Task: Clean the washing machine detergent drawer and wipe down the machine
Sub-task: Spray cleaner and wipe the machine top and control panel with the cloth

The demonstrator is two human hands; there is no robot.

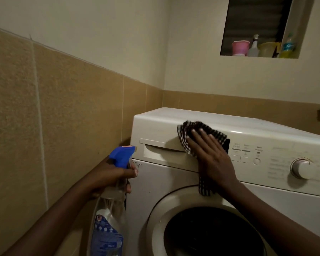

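We press our right hand (211, 156), fingers (198, 137) straight, flat on the checked cloth (201, 129) against the front of the washing machine (155, 182), just beside the closed detergent drawer (161, 147), to wipe it, while our left hand (115, 174) grips the spray bottle (107, 224), nozzle facing the machine for respraying

walls: tan tiles (63, 117) below, cream paint above | wall niche (259, 26) holding bottles | dim light

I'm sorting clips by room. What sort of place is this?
Probably a home laundry corner, perhaps in a bathroom: a front-loading washing machine stands by half-tiled walls, a wall niche holds bottles and tubs, and the left hand grips a spray bottle while the right hand presses a cloth on it.
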